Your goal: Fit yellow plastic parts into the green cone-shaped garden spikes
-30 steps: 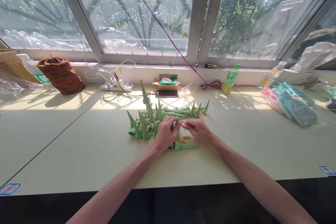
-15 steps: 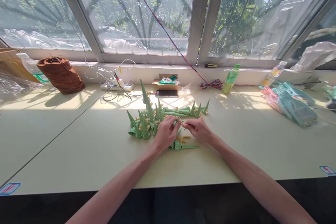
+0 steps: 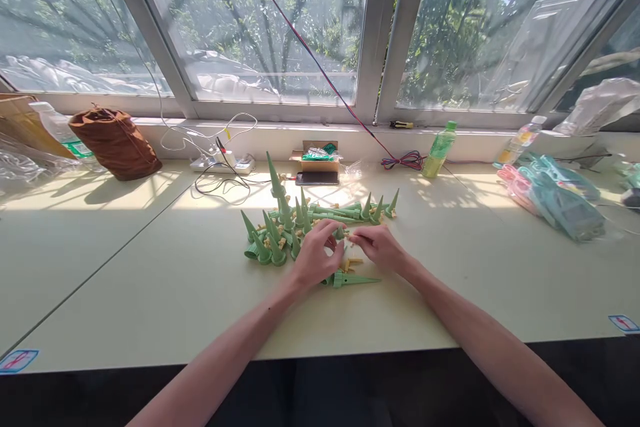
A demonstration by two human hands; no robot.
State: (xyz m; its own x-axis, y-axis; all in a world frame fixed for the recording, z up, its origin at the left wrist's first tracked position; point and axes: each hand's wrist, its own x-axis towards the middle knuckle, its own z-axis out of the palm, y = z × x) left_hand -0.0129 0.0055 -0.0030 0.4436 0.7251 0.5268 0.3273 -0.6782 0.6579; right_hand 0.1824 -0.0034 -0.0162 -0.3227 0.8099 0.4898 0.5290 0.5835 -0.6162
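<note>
My left hand (image 3: 321,252) is closed round a green plastic watering spike (image 3: 339,233), mostly hidden by the fingers. Close on its right, my right hand (image 3: 379,245) pinches a small yellow plastic valve (image 3: 349,235) at the spike's side; whether it sits in the spike I cannot tell. Below the hands lies another green spike (image 3: 357,279), its point to the right, beside a few loose yellow valves (image 3: 355,262). To the left several green cones (image 3: 263,248) stand point up among more yellow valves. Behind the hands are long green pieces (image 3: 336,215) and further upright cones (image 3: 376,209).
At the back are a small open box (image 3: 320,163), a dark phone (image 3: 317,178) and a power strip (image 3: 237,165) with cables. A brown drawstring bag (image 3: 116,142) stands left. A green bottle (image 3: 440,150) and plastic-wrapped packs (image 3: 557,203) are on the right.
The fingers of my left hand have loosened and spread slightly, showing more of the green spike. My right hand has shifted very slightly, still pinching at the yellow valve.
</note>
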